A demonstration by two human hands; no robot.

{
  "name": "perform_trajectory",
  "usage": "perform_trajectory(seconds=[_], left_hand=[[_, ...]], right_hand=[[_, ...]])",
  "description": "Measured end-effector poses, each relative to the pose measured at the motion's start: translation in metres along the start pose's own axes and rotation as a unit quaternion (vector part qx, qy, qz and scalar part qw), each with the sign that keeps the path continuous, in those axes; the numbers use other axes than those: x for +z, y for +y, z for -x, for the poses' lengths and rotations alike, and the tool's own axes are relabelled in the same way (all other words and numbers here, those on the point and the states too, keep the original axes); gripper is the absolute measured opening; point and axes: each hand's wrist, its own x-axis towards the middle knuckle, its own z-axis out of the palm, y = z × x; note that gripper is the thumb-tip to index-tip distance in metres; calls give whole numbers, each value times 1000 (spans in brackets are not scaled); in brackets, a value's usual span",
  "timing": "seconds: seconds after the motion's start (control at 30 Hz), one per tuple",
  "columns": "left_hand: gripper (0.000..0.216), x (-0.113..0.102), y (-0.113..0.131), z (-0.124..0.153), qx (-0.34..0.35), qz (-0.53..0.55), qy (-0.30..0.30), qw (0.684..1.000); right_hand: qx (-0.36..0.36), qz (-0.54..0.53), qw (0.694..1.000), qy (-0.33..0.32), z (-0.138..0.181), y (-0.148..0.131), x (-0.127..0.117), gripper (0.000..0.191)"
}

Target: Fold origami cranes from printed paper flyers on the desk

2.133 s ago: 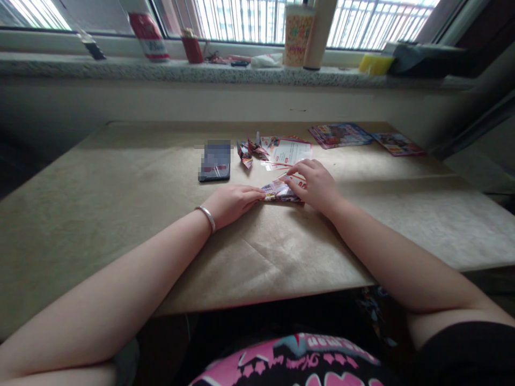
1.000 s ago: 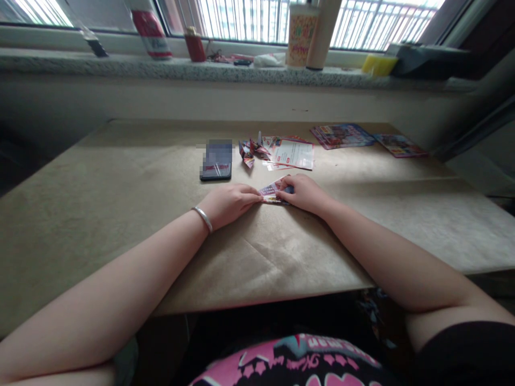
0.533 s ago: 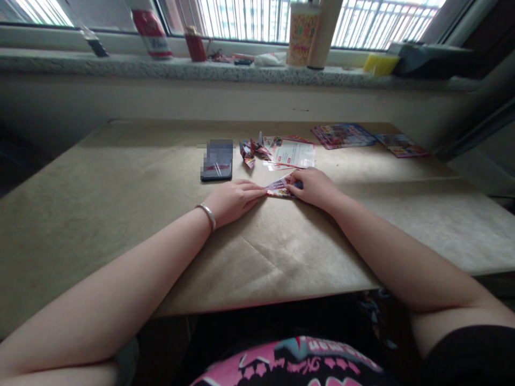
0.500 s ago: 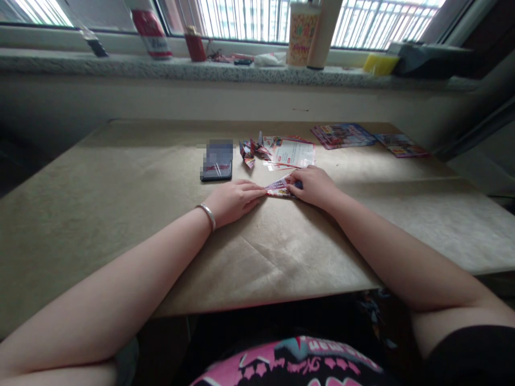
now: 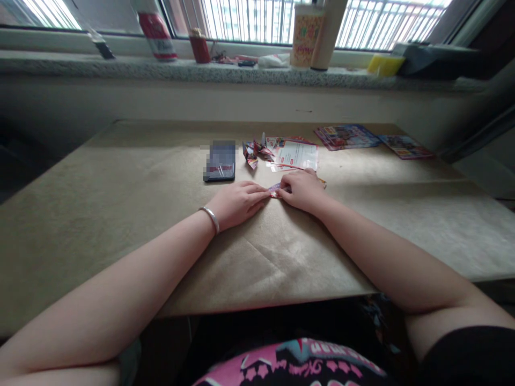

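A small strip of folded printed paper [image 5: 274, 191] lies on the table between my hands, mostly covered by the right one. My left hand [image 5: 240, 203], with a silver bangle at its wrist, rests flat with fingers stretched out, the tips touching the paper's left end. My right hand [image 5: 302, 190] is curled over the paper, its fingers pressed down close to the left fingertips. One end of the paper sticks out past the right knuckles. Just beyond are folded paper pieces [image 5: 254, 153] and printed sheets [image 5: 298, 155].
A phone [image 5: 222, 161] lies beyond my left hand. Stacks of colourful printed cards [image 5: 348, 136] sit at the back right of the table [image 5: 132, 203]. Along the granite windowsill [image 5: 241, 76] stand a patterned cup [image 5: 306, 40], a red candle-like container [image 5: 200, 48] and a yellow item [image 5: 385, 65].
My right hand has slid left along the paper, closer to my left fingertips, and more of the paper is covered. The left hand stays in place. The view has shifted slightly.
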Motion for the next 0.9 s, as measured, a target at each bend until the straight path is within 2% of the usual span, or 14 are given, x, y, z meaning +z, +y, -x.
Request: perform_trajectory(seconds=[0.27, 0.57, 0.9], left_hand=[[34, -3, 5, -1, -39, -8, -9, 999], [32, -5, 9, -1, -61, -32, -16, 997], [32, -5, 9, -1, -53, -67, -25, 996]], right_hand=[[26, -81, 996, -13, -5, 19, 8, 22], [41, -85, 995, -24, -7, 20, 9, 21], [36, -83, 995, -39, -9, 19, 7, 23]])
